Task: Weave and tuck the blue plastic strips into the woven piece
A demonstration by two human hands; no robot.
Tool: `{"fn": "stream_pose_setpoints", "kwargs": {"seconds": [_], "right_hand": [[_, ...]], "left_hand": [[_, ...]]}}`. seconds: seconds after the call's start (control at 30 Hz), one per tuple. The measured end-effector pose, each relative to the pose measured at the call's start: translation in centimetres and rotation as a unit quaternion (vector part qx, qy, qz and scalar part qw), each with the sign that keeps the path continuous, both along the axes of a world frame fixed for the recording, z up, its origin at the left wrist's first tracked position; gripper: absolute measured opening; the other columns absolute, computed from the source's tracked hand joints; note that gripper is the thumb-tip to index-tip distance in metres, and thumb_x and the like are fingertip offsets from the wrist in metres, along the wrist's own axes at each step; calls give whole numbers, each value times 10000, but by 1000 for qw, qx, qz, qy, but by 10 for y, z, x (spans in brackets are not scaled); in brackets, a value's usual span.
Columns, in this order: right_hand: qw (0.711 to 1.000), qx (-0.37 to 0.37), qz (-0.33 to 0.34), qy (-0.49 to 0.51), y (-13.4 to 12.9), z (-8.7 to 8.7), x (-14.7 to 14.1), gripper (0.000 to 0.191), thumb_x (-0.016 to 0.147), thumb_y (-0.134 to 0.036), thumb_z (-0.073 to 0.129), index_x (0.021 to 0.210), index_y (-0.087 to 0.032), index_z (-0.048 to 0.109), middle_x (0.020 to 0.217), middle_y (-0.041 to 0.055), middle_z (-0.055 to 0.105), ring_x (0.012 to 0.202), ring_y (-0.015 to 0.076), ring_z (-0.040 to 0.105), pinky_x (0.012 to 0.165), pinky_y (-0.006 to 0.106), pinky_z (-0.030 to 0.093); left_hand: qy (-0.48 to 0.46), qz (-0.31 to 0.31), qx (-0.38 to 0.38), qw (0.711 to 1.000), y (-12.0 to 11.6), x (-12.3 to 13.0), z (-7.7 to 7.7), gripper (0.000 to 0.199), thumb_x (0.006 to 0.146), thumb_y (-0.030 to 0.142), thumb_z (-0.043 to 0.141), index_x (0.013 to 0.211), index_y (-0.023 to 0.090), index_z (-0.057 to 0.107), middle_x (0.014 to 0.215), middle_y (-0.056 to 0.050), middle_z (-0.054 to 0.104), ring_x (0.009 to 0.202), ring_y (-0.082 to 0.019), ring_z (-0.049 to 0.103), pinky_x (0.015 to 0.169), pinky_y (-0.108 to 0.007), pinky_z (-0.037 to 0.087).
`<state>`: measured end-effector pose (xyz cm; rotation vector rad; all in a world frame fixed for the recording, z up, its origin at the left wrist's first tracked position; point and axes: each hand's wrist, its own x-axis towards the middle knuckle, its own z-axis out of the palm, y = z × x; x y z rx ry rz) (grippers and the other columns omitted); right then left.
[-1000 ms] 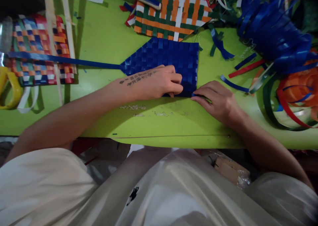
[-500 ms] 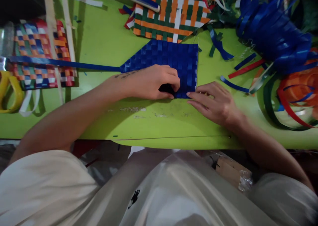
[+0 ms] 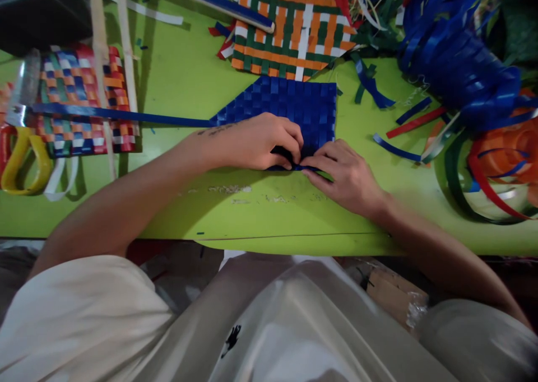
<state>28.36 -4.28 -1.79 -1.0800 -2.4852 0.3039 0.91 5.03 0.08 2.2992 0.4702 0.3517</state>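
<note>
A blue woven piece (image 3: 311,105) lies flat on the green table (image 3: 176,208), pointed at its left end, with a long blue strip (image 3: 163,119) running left from the point. My left hand (image 3: 269,141) rests over its lower middle, thumb and fingers closed on the near edge. Right beside it, my right hand (image 3: 347,175) pinches the same near edge. The fingertips of both hands nearly meet there and hide part of the edge.
Yellow-handled scissors (image 3: 25,152) and a multicoloured woven piece (image 3: 75,79) lie at the left under wooden sticks (image 3: 98,46). An orange-green woven piece (image 3: 290,29) sits behind. Blue strips (image 3: 458,63) and orange strips (image 3: 504,152) are heaped right.
My right hand has moved left along the near edge, from the lower right corner to close beside my left hand. My left hand keeps its place on the weave. The view has shifted slightly.
</note>
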Motion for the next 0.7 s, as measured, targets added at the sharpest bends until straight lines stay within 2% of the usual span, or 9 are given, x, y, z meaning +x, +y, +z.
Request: {"fn": "stream_pose_setpoints", "kwargs": {"seconds": [0.17, 0.3, 0.47, 0.57, 0.7], "right_hand": [[998, 35, 31, -49, 1, 1, 5, 245, 1173, -279, 612, 1278, -333, 827, 1104, 68, 802, 991, 271, 723, 853, 424, 624], [992, 69, 65, -83, 5, 3, 7, 296, 1168, -218, 576, 1305, -315, 820, 1072, 61, 781, 976, 254, 705, 784, 398, 577], [990, 76, 56, -103, 7, 3, 7, 268, 1163, -269, 589, 1247, -384, 817, 1049, 39, 788, 937, 260, 700, 784, 422, 557], [987, 106, 62, -101, 8, 2, 8, 249, 1165, -264, 594, 1253, -370, 802, 1060, 32, 802, 927, 255, 706, 767, 426, 537], [987, 109, 60, -97, 8, 1, 10, 250, 1170, -269, 596, 1251, -376, 807, 1062, 24, 817, 922, 243, 715, 777, 420, 534]], "left_hand": [[-8, 4, 11, 1000, 0, 1, -2, 169, 1054, 355, 764, 1009, 273, 905, 1167, -52, 888, 1125, -248, 825, 1023, -355, 596], [-2, 2, 15, 1000, 1, 0, -2, 166, 1053, 339, 753, 1012, 258, 892, 1164, -61, 884, 1126, -255, 819, 1012, -364, 600], [-2, -13, 22, 1000, 1, 1, 0, 204, 1075, 320, 700, 1015, 261, 885, 1182, -72, 881, 1124, -257, 800, 1012, -393, 609], [-1, -10, 23, 1000, 0, 1, 0, 182, 1052, 276, 716, 991, 238, 884, 1186, -69, 883, 1137, -257, 812, 1029, -375, 603], [-3, -5, 23, 1000, 1, 0, -2, 189, 1058, 307, 723, 987, 271, 895, 1185, -47, 892, 1149, -242, 815, 1045, -340, 600]]}}
